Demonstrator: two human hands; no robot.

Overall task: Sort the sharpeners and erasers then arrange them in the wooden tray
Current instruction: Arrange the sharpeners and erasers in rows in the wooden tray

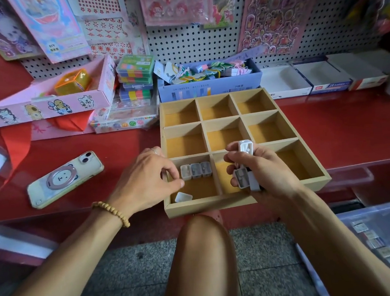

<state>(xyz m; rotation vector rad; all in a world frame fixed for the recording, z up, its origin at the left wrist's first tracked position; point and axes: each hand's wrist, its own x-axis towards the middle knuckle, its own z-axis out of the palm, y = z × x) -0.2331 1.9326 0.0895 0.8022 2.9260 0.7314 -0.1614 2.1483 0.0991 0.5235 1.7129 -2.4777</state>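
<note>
The wooden tray (pixel 247 201) with nine compartments sits on the red counter in front of me. In its near-left compartment three grey-white sharpeners (pixel 196 170) stand in a row, and one more sharpener (pixel 183 197) lies tilted at the front. My left hand (pixel 144 175) hovers over that compartment's left edge, fingers curled, thumb and forefinger close together beside the row; I see nothing held. My right hand (pixel 258 168) is over the near-middle compartment and grips a bunch of white sharpeners (pixel 245 167), one sticking up, others below the fingers.
A phone (pixel 64 179) lies on the counter to the left. Behind the tray stand a blue box (pixel 210 86), stacked colourful cases (pixel 136 79), a pink box (pixel 46 105) and white boxes (pixel 284 82). A clear bin (pixel 383 245) with more small items sits at lower right.
</note>
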